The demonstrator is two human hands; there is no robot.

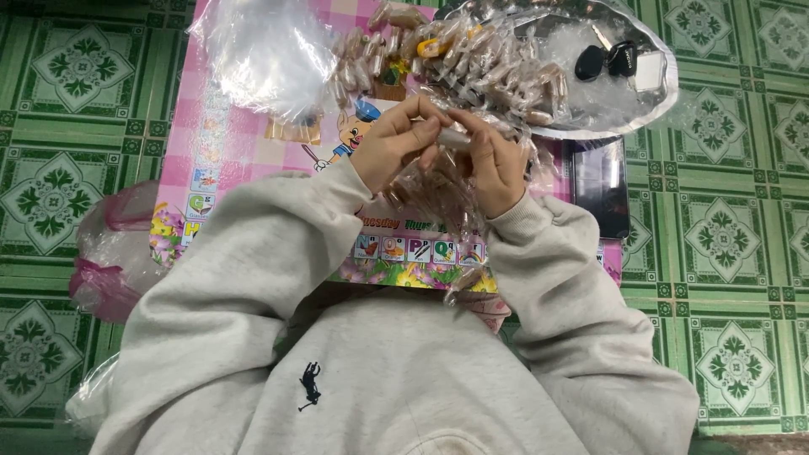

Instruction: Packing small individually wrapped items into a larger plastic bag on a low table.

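My left hand [394, 141] and my right hand [499, 167] meet above a pink children's table [221, 143]. Both pinch a small clear packet [456, 138] between their fingertips. A crinkled strip of clear wrapped packets [438, 198] hangs below the hands, down toward my grey sweatshirt. Just beyond the hands lies a heap of small brown wrapped pieces [472, 59], some on the table and some on a silver tray [659, 101].
A clear plastic bag [265, 50] lies at the table's far left. Dark car keys [607, 59] rest on the tray. A dark phone [600, 181] sits at the table's right edge. A pink plastic bag [114, 248] lies on the green tiled floor [733, 219] to the left.
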